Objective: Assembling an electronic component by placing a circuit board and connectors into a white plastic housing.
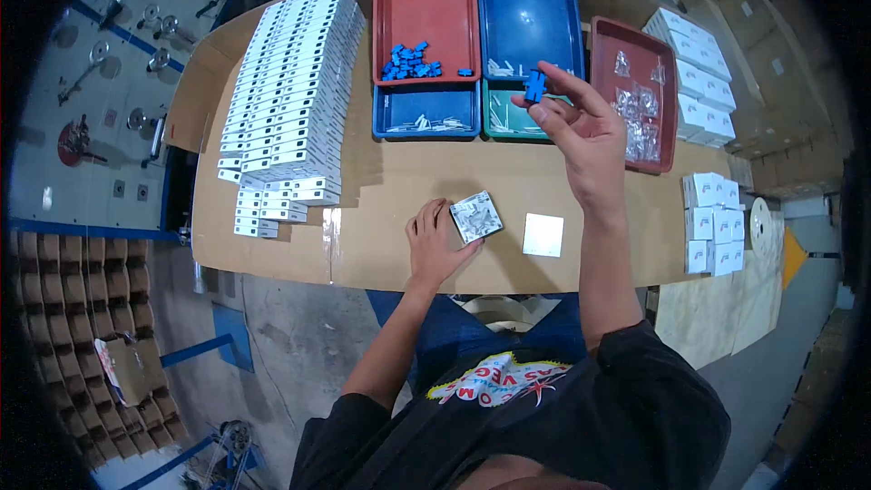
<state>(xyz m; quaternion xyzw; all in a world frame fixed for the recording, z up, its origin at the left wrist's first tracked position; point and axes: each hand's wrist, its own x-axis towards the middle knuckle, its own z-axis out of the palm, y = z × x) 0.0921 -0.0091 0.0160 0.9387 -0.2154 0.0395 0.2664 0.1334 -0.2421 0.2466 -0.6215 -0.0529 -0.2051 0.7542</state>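
Note:
Raised over the trays' near edge, my right hand [585,127] pinches a small blue plastic piece [535,86] between thumb and fingertips. My left hand [434,243] rests on the cardboard-covered table and grips the left side of a small square box [475,217], whose top shows grey and whitish parts. A flat white square [543,235] lies to the right of that box. More blue plastic pieces [410,62] are heaped in the red tray [425,9]. Small white sticks [435,122] lie in the near blue tray [386,113].
Stacked white boxes [290,82] rise at the left; more white boxes [714,222] stand at the right. Behind are a large blue tray [528,14], a green tray [504,95] partly behind my right hand, and a dark red tray [626,41] with clear plastic bags [646,102].

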